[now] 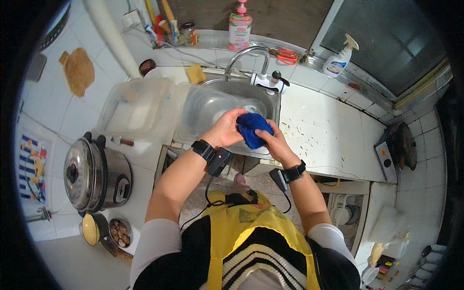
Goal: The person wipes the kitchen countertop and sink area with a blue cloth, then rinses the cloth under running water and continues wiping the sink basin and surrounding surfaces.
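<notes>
A folded blue cloth point(255, 130) is held between my two hands above the front of a metal sink point(272, 108). My left hand point(229, 127) grips the cloth's left edge, and my right hand point(277, 139) holds its right side with the thumb on top. Beneath and left of the hands, a clear plastic container point(203, 108) lies tilted in the sink. Behind it stands a curved chrome faucet point(250, 50) with a white body. A yellow sponge point(196, 74) rests on the counter at the sink's back left corner.
A clear plastic bin point(136, 108), a small knife point(125, 141) and a metal electric cooker point(98, 174) stand on the left counter. Small dark bits dot the right counter point(319, 127). On the window ledge are a pink pump bottle point(240, 30), red-handled scissors point(286, 56) and a white spray bottle point(339, 59).
</notes>
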Action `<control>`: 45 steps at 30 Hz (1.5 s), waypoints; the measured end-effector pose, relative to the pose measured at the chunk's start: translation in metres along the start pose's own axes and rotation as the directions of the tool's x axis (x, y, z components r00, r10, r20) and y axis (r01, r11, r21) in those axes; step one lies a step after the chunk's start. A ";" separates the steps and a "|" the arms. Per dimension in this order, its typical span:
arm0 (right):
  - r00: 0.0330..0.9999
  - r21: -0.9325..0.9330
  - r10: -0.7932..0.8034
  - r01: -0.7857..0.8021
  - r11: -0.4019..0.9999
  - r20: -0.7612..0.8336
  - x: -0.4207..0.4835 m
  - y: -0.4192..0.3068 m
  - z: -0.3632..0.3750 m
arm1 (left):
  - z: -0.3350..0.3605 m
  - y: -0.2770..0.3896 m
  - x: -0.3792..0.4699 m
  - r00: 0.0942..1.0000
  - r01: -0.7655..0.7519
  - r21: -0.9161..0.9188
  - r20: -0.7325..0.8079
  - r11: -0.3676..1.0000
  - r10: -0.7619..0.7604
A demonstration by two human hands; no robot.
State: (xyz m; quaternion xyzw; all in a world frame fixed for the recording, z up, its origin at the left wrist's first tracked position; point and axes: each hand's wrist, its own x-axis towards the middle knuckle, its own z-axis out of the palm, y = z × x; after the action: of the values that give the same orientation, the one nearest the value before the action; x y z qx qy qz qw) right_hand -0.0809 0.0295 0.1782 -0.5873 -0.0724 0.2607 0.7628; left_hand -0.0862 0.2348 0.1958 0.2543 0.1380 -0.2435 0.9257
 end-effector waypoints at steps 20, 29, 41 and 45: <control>0.970 0.157 0.048 -0.010 0.987 -0.238 0.131 -0.003 -0.108 | -0.135 0.063 0.027 0.738 -0.174 0.121 -0.641 0.977 0.211; 0.986 -0.596 0.027 -0.121 0.794 -0.165 0.191 0.022 -0.110 | -0.200 0.054 -0.037 0.335 -0.319 -0.012 -0.937 0.948 0.101; 0.990 -0.474 0.114 -0.138 0.870 -0.079 0.218 0.036 -0.088 | -0.202 0.071 -0.030 0.433 -0.340 0.002 -0.887 0.940 0.158; 0.983 -0.323 0.125 -0.163 0.932 -0.137 0.211 0.018 -0.091 | -0.190 0.077 -0.030 0.580 -0.339 0.075 -0.768 0.938 0.272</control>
State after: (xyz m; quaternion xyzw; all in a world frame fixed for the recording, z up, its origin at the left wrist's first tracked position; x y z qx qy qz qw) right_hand 0.1316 0.0560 0.0931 -0.7252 -0.0283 0.2659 0.6345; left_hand -0.0963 0.4060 0.0795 0.3161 0.4817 0.0566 0.8154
